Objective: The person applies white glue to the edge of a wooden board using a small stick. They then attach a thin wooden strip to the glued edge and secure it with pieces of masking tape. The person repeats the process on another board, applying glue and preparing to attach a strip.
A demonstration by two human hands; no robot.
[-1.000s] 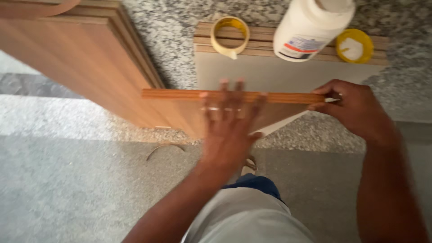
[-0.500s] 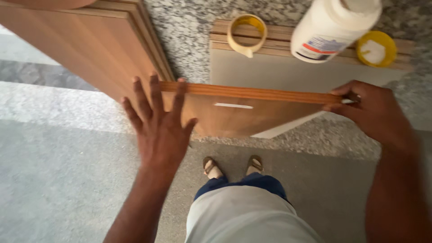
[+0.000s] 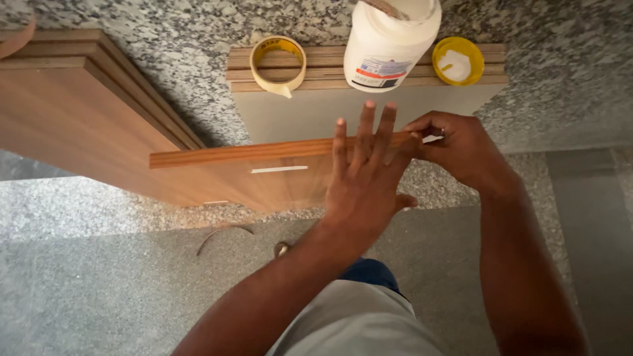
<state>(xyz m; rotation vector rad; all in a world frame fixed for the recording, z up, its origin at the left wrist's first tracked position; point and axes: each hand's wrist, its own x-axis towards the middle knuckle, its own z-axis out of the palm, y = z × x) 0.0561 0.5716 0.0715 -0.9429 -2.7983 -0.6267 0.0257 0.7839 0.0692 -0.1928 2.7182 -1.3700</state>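
1. The wooden panel (image 3: 264,173) stands on edge at the granite table's (image 3: 184,59) front, its long axis running left to right.
2. The left hand (image 3: 362,188) lies flat and open against it.
3. The right hand (image 3: 461,148) pinches its right end.
4. Behind stand a tape roll (image 3: 277,64) and a white bottle (image 3: 390,43).

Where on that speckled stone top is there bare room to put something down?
The stone counter lies bare between the stacked wood panels and the tape roll, and again right of the yellow lid. The board stack bearing the tape, white bottle and lid is crowded; both hands cover the wooden board's right end.
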